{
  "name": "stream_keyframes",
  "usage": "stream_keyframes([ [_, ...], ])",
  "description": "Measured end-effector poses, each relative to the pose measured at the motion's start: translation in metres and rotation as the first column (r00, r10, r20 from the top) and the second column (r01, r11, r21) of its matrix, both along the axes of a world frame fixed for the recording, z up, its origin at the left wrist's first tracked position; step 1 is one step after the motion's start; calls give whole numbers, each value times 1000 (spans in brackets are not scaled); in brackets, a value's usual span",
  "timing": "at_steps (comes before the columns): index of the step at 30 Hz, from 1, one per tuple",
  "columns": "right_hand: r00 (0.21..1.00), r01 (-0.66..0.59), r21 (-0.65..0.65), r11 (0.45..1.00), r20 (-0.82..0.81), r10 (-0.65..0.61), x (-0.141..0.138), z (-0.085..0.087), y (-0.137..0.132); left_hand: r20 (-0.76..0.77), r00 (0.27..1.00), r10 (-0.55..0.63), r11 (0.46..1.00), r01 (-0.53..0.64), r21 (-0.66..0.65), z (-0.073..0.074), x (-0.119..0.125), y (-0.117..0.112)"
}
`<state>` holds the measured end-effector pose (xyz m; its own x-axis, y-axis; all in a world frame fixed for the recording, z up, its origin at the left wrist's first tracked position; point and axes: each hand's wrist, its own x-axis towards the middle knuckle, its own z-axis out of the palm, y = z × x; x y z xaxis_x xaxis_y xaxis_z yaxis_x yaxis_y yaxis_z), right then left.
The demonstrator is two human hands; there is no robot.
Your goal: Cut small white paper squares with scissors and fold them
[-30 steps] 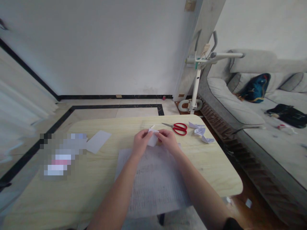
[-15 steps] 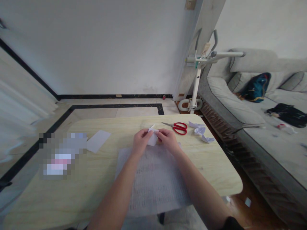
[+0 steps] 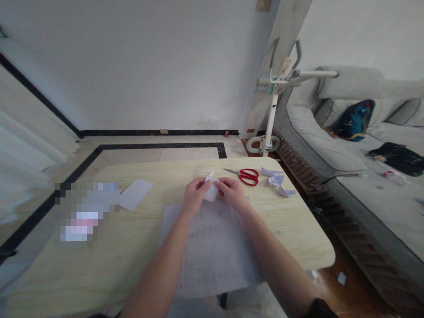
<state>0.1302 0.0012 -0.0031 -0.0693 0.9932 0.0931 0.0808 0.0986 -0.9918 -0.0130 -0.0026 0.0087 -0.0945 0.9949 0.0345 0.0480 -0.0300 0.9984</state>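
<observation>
Centre of frame: from where I stand, the left hand (image 3: pixel 194 193) and right hand (image 3: pixel 232 191) both pinch a small piece of white paper (image 3: pixel 211 192), thumbs and fingers closed on its two sides, held at the far edge of a large printed sheet (image 3: pixel 215 251). Red-handled scissors (image 3: pixel 248 176) lie just right of centre; folded paper pieces (image 3: pixel 276 181) further right. Left of centre: a blank white sheet (image 3: pixel 135 195), flat on the pale wooden table (image 3: pixel 298 238).

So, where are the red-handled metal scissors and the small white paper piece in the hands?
Red-handled metal scissors (image 3: pixel 239 173), head camera view: near the pivot, between blades and handles.
Small white paper piece (image 3: pixel 211 193), head camera view: middle of its exposed face.
</observation>
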Motion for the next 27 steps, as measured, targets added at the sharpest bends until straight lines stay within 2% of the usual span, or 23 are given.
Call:
stream_keyframes([
  [10, 1000, -4, -6, 1000, -23, 4, 0, 0, 0, -9, 1000, -16, 1000, 16, 14, -4, -1, 1],
  [27, 999, -11, 3, 1000, -44, 12, 1, -4, 1, -36, 999, -28, 1000, 28, 10, -4, -1, 1],
])
